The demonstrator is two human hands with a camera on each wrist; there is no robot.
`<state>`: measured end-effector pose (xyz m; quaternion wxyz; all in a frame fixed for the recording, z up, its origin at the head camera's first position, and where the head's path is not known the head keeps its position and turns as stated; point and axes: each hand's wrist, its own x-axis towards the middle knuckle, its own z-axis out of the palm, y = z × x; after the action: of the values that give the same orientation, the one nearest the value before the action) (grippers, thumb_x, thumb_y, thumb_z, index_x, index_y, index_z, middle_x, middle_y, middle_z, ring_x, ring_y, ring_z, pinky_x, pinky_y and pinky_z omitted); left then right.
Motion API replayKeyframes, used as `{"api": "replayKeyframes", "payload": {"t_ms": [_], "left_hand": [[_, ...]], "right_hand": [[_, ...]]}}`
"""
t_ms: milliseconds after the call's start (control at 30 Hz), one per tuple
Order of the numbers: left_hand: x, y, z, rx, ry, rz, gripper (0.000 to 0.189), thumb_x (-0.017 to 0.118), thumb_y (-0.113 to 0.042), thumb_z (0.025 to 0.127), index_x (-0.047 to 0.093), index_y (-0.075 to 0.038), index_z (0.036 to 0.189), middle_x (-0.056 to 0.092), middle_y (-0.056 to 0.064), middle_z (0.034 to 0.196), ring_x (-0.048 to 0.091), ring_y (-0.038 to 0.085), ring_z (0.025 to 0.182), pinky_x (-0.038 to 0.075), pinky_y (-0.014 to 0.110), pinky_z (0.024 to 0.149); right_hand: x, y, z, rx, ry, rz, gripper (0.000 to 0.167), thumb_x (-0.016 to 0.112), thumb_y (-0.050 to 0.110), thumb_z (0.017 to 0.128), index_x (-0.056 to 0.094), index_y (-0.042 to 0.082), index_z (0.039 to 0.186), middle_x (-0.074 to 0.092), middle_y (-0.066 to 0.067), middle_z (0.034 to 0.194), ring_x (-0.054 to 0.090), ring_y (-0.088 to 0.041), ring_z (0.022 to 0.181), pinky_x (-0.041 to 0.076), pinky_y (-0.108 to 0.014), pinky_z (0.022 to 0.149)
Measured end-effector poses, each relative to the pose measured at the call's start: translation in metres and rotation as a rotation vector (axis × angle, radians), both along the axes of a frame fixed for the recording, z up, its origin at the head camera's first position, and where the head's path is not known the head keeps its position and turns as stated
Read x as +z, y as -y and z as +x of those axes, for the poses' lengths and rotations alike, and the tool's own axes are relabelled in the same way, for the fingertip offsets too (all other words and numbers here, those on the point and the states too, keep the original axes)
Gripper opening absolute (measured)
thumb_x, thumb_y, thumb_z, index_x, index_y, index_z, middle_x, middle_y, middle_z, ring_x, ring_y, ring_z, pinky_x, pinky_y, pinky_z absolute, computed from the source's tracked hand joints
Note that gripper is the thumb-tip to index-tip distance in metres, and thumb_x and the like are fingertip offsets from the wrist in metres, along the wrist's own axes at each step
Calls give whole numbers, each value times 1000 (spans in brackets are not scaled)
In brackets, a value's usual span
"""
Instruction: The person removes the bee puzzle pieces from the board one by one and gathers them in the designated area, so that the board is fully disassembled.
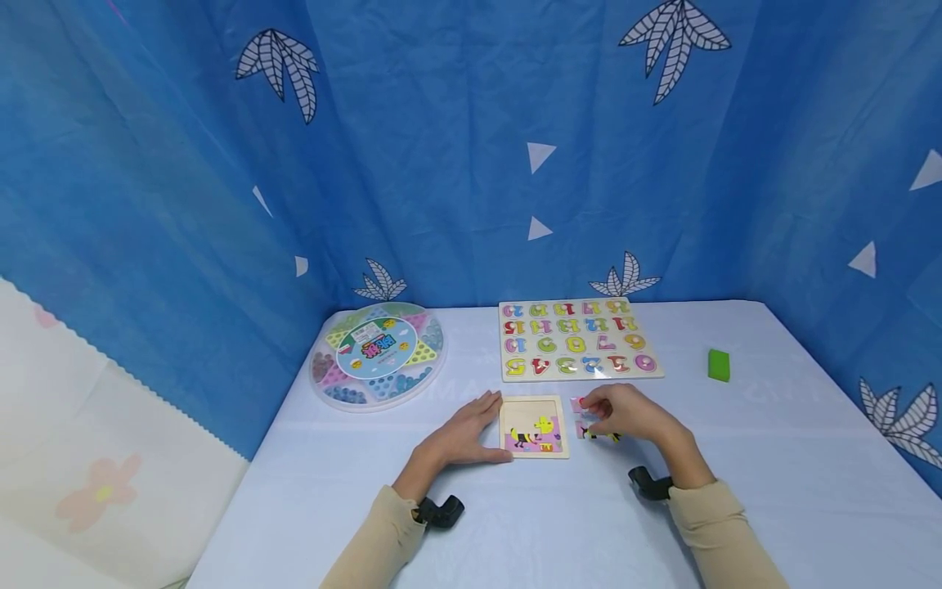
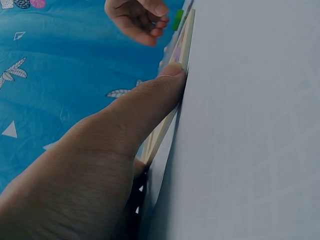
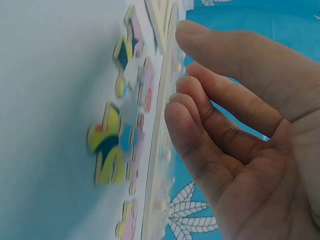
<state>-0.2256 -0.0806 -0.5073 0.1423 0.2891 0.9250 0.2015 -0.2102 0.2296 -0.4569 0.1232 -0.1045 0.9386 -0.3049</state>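
A small square wooden puzzle tray [image 1: 518, 409] lies in front of me, its lower part filled with pink and yellow pieces [image 1: 531, 440]. My left hand [image 1: 464, 433] rests at its left side, fingers extended to the far corner. In the left wrist view the thumb [image 2: 167, 77] presses along the tray's rim [image 2: 162, 127]. Just right of the tray, my right hand [image 1: 625, 411] hovers over loose puzzle pieces [image 1: 581, 430]. The right wrist view shows its thumb and bent fingers apart, nothing between them, beside yellow and black pieces [image 3: 107, 150] on the table.
Behind the tray lies a number puzzle board [image 1: 581, 339]. A round game box [image 1: 379, 356] with coloured beads sits at the back left, and a green block [image 1: 719, 366] to the right. Blue curtains [image 1: 471, 164] enclose the white table [image 1: 530, 523].
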Motion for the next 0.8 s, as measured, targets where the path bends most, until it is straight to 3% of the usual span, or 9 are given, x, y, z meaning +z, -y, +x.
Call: {"api": "replayKeyframes", "payload": {"t_ms": [800], "left_hand": [[0, 1, -1, -10, 0, 29, 104, 65, -66, 79, 19, -14, 157, 15, 1, 165, 12, 18, 153, 22, 43, 123]], "right_hand": [[-8, 46, -5, 73, 20, -62, 32, 85, 11, 72, 72, 8, 101, 64, 0, 85, 53, -14, 76, 50, -22, 67]]}}
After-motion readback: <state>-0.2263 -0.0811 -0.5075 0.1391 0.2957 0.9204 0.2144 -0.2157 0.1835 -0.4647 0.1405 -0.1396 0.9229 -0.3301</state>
